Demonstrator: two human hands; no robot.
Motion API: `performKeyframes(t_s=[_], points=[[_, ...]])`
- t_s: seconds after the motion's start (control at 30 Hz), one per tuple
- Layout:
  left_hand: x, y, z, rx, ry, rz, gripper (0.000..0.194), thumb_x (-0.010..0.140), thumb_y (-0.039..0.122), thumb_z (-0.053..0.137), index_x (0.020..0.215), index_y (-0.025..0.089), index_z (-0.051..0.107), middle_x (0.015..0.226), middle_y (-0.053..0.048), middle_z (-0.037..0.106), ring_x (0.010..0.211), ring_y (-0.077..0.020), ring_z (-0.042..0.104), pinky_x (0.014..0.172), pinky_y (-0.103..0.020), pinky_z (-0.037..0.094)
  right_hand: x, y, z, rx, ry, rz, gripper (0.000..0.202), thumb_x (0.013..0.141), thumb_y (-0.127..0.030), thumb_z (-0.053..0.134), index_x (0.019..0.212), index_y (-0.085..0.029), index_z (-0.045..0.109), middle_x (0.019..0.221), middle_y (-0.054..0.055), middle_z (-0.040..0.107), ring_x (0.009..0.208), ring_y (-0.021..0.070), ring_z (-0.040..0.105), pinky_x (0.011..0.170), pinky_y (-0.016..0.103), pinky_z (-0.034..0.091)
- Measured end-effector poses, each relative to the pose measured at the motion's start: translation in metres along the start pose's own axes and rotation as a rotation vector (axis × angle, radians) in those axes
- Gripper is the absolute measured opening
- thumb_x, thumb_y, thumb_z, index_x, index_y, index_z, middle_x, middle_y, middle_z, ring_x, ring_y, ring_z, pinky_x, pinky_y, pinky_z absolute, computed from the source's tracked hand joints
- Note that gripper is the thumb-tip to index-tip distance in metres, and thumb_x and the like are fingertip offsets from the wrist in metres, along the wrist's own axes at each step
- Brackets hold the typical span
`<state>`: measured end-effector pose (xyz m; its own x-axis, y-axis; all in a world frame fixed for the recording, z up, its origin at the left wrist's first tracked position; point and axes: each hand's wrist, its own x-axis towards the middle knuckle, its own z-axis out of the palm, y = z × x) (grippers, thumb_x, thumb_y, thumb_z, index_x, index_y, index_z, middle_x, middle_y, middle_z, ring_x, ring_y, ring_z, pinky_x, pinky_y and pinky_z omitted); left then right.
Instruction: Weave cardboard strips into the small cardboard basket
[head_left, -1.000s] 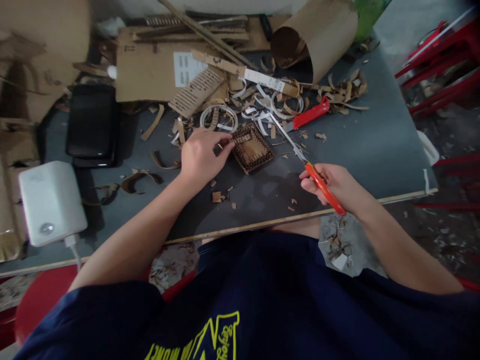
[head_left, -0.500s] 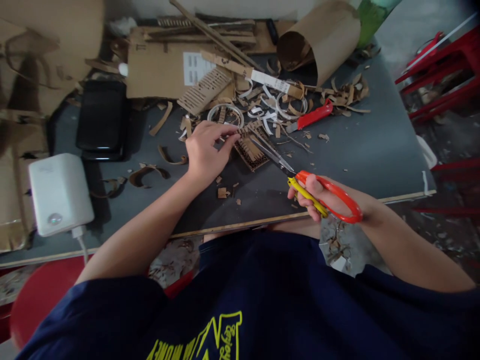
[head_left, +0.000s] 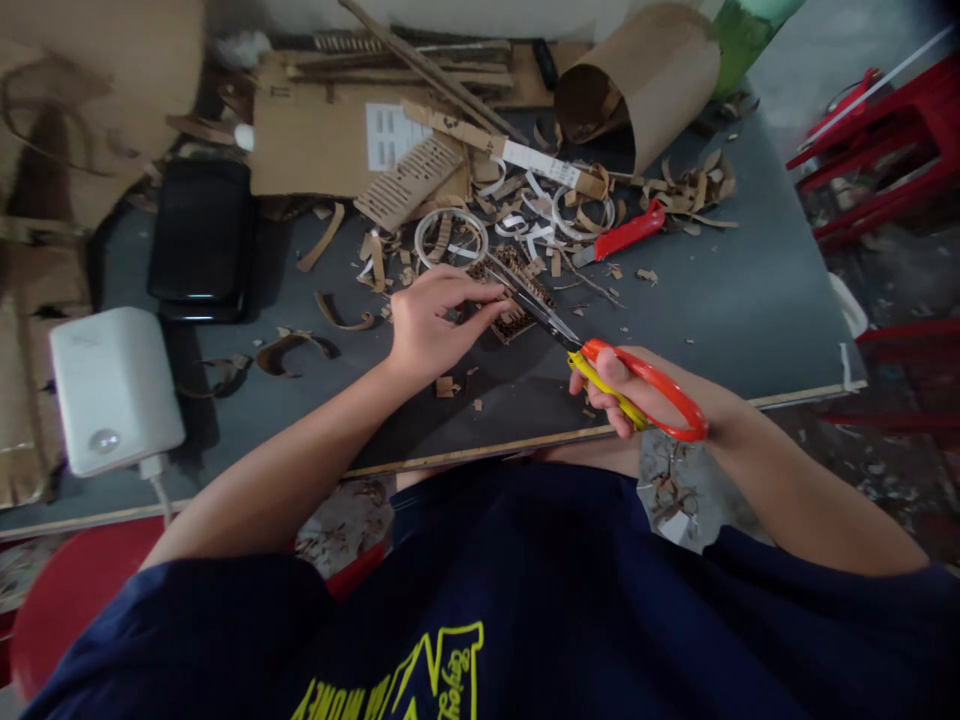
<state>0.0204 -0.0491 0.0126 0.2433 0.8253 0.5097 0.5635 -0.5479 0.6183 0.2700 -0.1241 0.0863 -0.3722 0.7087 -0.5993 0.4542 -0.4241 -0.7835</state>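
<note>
My right hand (head_left: pixel 611 390) grips a pair of scissors (head_left: pixel 645 388) with one orange and one yellow handle. Their long blades point up and left, slightly apart, over a small square of corrugated cardboard (head_left: pixel 511 328) with rows of fluted edges. My left hand (head_left: pixel 442 325) is at the left side of this square, thumb and fingers pinched together over it. What lies between those fingertips is too small to make out. Just behind the square rests a pale ring (head_left: pixel 451 238) among cut strips.
Cardboard scraps cover the table's middle and back. A red utility knife (head_left: pixel 626 235) lies at right, near a cardboard tube (head_left: pixel 660 80). At left are a black case (head_left: pixel 201 235) and a white device (head_left: pixel 116 390) with a cable. Red stools (head_left: pixel 885 150) stand off to the right.
My left hand has shifted right and slightly toward me, over the corrugated square. My right hand and the scissors have moved a little left.
</note>
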Motion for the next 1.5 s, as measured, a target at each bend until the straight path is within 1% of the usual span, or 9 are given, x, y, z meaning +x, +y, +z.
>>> performKeyframes(t_s=[0.5, 0.73, 0.8, 0.93, 1.0, 1.23, 1.4, 1.47, 1.5], points=[[0.003, -0.004, 0.003, -0.074, 0.042, -0.028, 0.018, 0.089, 0.039, 0.064, 0.087, 0.022, 0.071, 0.082, -0.002, 0.074, 0.076, -0.0157, 0.064, 0.073, -0.036, 0.057, 0.013, -0.015, 0.000, 0.019, -0.018, 0.169, 0.058, 0.079, -0.078, 0.062, 0.076, -0.021, 0.052, 0.049, -0.007, 0.045, 0.032, 0.0069, 0.042, 0.033, 0.022, 0.037], [0.008, -0.025, -0.003, 0.148, 0.099, -0.184, 0.015, 0.095, 0.029, 0.053, 0.102, 0.023, 0.064, 0.097, -0.004, 0.068, 0.102, -0.0230, 0.061, 0.095, -0.048, 0.051, 0.006, -0.012, -0.014, -0.012, 0.001, 0.094, 0.062, 0.078, -0.084, 0.055, 0.078, -0.022, 0.053, 0.052, -0.007, 0.044, 0.034, 0.0073, 0.039, 0.034, 0.024, 0.032], [0.011, -0.036, -0.003, 0.232, 0.089, -0.173, 0.015, 0.093, 0.027, 0.055, 0.103, 0.023, 0.066, 0.101, -0.003, 0.066, 0.109, -0.0256, 0.059, 0.101, -0.055, 0.047, 0.002, -0.012, -0.024, -0.138, 0.142, 0.100, 0.062, 0.077, -0.084, 0.054, 0.077, -0.022, 0.054, 0.055, -0.005, 0.045, 0.036, 0.0091, 0.042, 0.038, 0.027, 0.033], [0.014, -0.045, -0.001, 0.263, 0.028, -0.088, 0.030, 0.091, 0.035, 0.059, 0.120, 0.029, 0.064, 0.128, -0.007, 0.061, 0.127, -0.0342, 0.052, 0.108, -0.062, 0.042, -0.005, -0.007, -0.050, -0.787, 0.506, 0.172, 0.055, 0.079, -0.077, 0.056, 0.073, -0.023, 0.062, 0.058, 0.002, 0.055, 0.047, 0.0152, 0.045, 0.050, 0.032, 0.035], [0.014, -0.040, 0.001, 0.207, -0.082, -0.018, 0.038, 0.091, 0.043, 0.059, 0.127, 0.031, 0.060, 0.136, -0.009, 0.059, 0.132, -0.0348, 0.050, 0.114, -0.060, 0.039, -0.008, -0.002, -0.066, -1.007, 0.539, 0.214, 0.050, 0.078, -0.072, 0.061, 0.080, -0.022, 0.069, 0.061, 0.005, 0.060, 0.052, 0.0177, 0.046, 0.054, 0.033, 0.035], [0.012, -0.031, 0.006, 0.138, -0.323, 0.044, 0.067, 0.085, 0.056, 0.063, 0.142, 0.023, 0.049, 0.142, -0.013, 0.060, 0.135, -0.0363, 0.052, 0.114, -0.058, 0.041, -0.008, 0.018, -0.110, -1.198, 0.511, 0.264, 0.052, 0.081, -0.054, 0.072, 0.121, -0.021, 0.072, 0.105, 0.014, 0.076, 0.084, 0.0255, 0.062, 0.065, 0.035, 0.035], [0.015, -0.036, 0.004, 0.100, -0.300, 0.070, 0.057, 0.082, 0.042, 0.060, 0.135, 0.021, 0.055, 0.131, -0.010, 0.066, 0.127, -0.0336, 0.058, 0.113, -0.055, 0.043, 0.000, 0.007, -0.099, -1.193, 0.678, 0.150, 0.041, 0.092, -0.049, 0.061, 0.113, -0.016, 0.074, 0.110, 0.016, 0.074, 0.097, 0.0313, 0.066, 0.069, 0.038, 0.039], [0.016, -0.037, 0.003, 0.068, -0.319, 0.088, 0.059, 0.080, 0.040, 0.060, 0.135, 0.020, 0.055, 0.131, -0.011, 0.066, 0.127, -0.0335, 0.058, 0.112, -0.053, 0.045, 0.012, -0.001, -0.082, -1.144, 0.789, -0.062, 0.031, 0.095, -0.038, 0.057, 0.110, -0.017, 0.073, 0.113, 0.015, 0.073, 0.102, 0.0308, 0.066, 0.076, 0.039, 0.045], [0.016, -0.037, 0.003, 0.052, -0.339, 0.099, 0.061, 0.079, 0.040, 0.060, 0.136, 0.020, 0.055, 0.133, -0.011, 0.066, 0.127, -0.0335, 0.058, 0.112, -0.052, 0.045, 0.021, -0.006, -0.072, -1.106, 0.753, -0.241, 0.030, 0.098, -0.032, 0.052, 0.117, -0.019, 0.071, 0.120, 0.013, 0.071, 0.107, 0.0286, 0.065, 0.082, 0.039, 0.048]])
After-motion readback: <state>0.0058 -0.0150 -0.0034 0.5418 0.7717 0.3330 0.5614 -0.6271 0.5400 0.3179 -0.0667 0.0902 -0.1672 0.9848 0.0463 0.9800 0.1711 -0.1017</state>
